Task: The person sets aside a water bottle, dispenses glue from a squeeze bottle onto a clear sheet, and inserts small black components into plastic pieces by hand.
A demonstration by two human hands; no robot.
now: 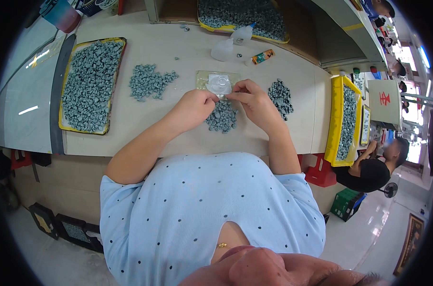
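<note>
My left hand [196, 109] and my right hand [257, 103] meet over the table, fingertips pinched close together. Whatever sits in the fingers is too small to make out. Just beyond the fingertips lies a flat, yellowish rectangular pad [202, 77] with a clear, round-centred piece [219, 84] on top. Under and between my hands is a pile of small grey-green pieces [221, 119]. To the left spreads a looser heap of similar pieces [149, 82]. Right of my right hand lies a darker small heap [280, 99].
A yellow-rimmed tray full of pieces [92, 86] lies at left, a yellow bin [335, 121] at right. At the back are another filled tray [245, 19], a clear bottle [222, 50] and an orange-and-green tube [262, 56]. A co-worker [371, 171] sits at the right.
</note>
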